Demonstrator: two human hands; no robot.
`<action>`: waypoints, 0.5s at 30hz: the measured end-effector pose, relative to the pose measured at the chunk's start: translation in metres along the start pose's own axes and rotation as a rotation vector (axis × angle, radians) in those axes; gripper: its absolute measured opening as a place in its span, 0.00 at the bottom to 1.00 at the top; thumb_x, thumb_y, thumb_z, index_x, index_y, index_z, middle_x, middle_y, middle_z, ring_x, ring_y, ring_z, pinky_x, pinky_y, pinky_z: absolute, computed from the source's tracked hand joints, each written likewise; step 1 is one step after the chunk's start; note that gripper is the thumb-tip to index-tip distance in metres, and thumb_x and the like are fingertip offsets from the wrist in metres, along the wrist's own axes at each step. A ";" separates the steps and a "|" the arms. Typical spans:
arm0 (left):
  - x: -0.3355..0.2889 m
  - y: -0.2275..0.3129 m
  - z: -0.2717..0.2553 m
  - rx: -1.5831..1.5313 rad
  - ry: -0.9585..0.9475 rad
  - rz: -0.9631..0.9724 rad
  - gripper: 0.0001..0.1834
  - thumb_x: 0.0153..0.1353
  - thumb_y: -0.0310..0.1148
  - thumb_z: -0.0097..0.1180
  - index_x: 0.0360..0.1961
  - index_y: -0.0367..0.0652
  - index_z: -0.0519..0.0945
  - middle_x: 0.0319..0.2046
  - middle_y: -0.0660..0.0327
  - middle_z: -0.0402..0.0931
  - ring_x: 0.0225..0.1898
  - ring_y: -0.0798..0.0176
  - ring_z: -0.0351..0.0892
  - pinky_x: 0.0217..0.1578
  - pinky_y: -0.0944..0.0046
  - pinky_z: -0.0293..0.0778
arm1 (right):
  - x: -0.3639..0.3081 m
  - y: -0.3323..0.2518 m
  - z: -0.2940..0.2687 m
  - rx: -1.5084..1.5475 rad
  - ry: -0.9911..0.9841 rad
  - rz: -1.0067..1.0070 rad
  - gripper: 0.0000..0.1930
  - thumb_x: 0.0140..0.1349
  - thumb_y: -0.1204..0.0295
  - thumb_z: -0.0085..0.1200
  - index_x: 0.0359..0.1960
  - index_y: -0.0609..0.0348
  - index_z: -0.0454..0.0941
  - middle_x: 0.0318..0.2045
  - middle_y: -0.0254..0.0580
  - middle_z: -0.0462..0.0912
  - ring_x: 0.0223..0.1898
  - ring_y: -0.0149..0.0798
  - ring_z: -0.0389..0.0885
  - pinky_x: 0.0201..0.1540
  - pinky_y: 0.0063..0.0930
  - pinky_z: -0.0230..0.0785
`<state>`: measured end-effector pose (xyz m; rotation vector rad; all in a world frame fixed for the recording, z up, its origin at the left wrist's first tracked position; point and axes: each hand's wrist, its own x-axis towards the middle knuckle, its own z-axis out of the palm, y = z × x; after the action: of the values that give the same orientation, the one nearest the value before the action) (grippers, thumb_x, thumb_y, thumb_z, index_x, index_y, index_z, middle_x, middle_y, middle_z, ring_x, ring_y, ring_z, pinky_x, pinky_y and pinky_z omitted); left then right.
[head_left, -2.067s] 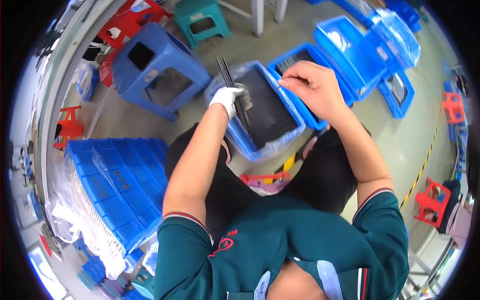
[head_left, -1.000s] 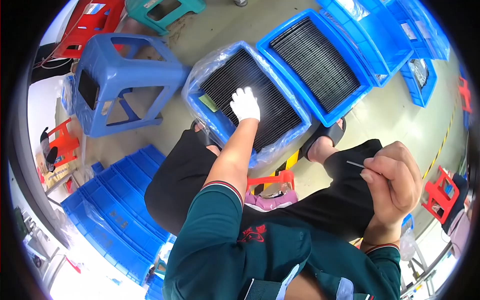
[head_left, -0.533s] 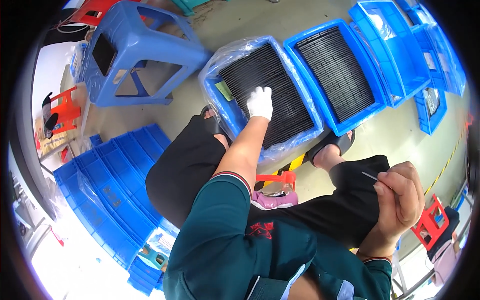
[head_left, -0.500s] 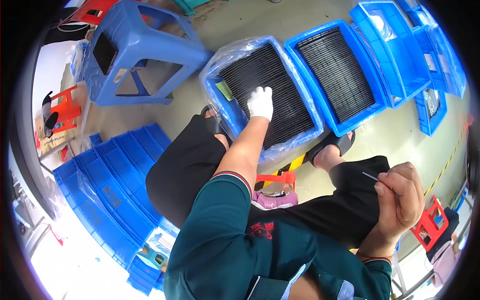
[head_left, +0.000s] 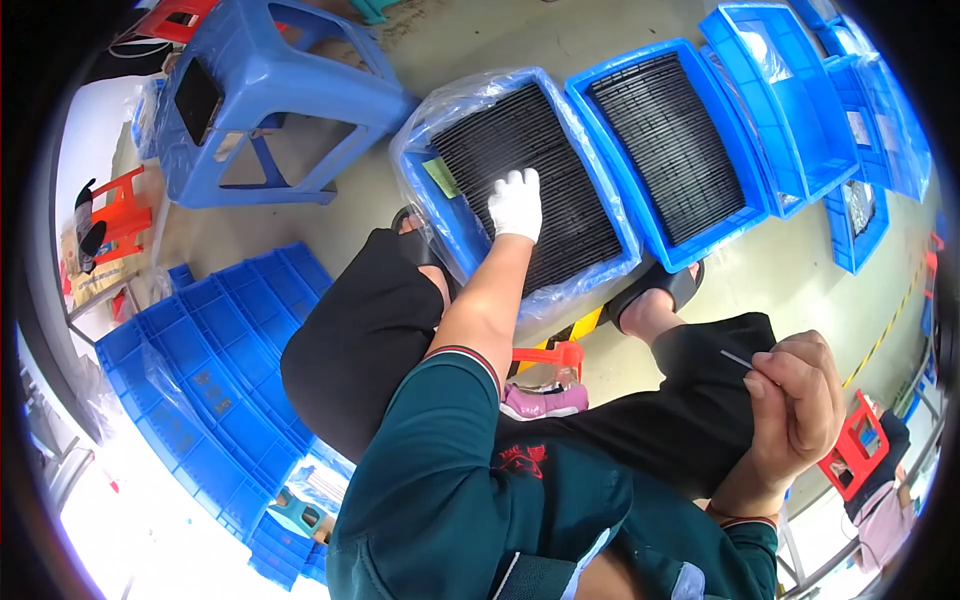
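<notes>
My left hand [head_left: 516,205], in a white glove, rests on rows of thin black strips [head_left: 570,170] packed in a blue bin lined with clear plastic [head_left: 632,238]. Its fingers are curled down and close together among the strips. What they grip, if anything, is hidden. My bare right hand [head_left: 800,400] is raised above my right thigh. Between its thumb and fingers it pinches a thin grey pin-like tool [head_left: 738,358], whose free end points left and away from me.
A second blue bin [head_left: 672,262] of black strips stands to the right, with stacked blue crates [head_left: 790,120] beyond. A blue stool [head_left: 270,85] carries a dark phone-like slab [head_left: 198,103]. Blue crates [head_left: 210,370] lie at left. Red stools [head_left: 855,445] stand at the sides.
The whole view has shifted slightly. My left hand stays on the black strips and my right hand keeps its pinch on the pin-like tool.
</notes>
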<state>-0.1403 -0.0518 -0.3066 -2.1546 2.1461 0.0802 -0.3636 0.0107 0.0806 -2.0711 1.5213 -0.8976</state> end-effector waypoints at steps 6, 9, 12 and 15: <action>0.008 -0.005 -0.002 -0.028 0.030 0.007 0.12 0.59 0.34 0.47 0.45 0.51 0.73 0.36 0.61 0.74 0.37 0.58 0.77 0.29 0.59 0.77 | 0.000 -0.003 0.001 0.006 0.005 0.005 0.10 0.42 0.79 0.63 0.27 0.64 0.77 0.22 0.42 0.74 0.23 0.38 0.71 0.25 0.26 0.62; 0.008 -0.013 -0.003 -0.092 -0.004 -0.009 0.11 0.60 0.33 0.47 0.44 0.51 0.73 0.36 0.59 0.74 0.37 0.56 0.77 0.30 0.58 0.78 | 0.002 -0.004 0.004 0.008 -0.007 -0.012 0.10 0.41 0.80 0.63 0.27 0.64 0.77 0.22 0.42 0.74 0.23 0.38 0.71 0.25 0.26 0.62; 0.006 -0.007 -0.013 -0.270 0.042 -0.153 0.19 0.54 0.39 0.58 0.48 0.52 0.74 0.38 0.56 0.72 0.42 0.52 0.74 0.43 0.54 0.74 | 0.004 -0.004 0.002 -0.010 -0.008 -0.003 0.10 0.41 0.80 0.63 0.27 0.63 0.77 0.22 0.42 0.74 0.23 0.38 0.71 0.25 0.27 0.62; 0.007 -0.025 -0.012 -0.363 0.376 -0.514 0.24 0.49 0.33 0.61 0.49 0.39 0.73 0.46 0.50 0.72 0.47 0.46 0.72 0.49 0.51 0.69 | 0.006 -0.008 0.002 -0.007 -0.007 -0.018 0.10 0.41 0.80 0.63 0.27 0.64 0.77 0.22 0.42 0.74 0.22 0.39 0.71 0.25 0.27 0.63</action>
<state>-0.1154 -0.0597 -0.2943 -3.0835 1.7562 0.0255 -0.3557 0.0075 0.0855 -2.0940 1.5061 -0.8925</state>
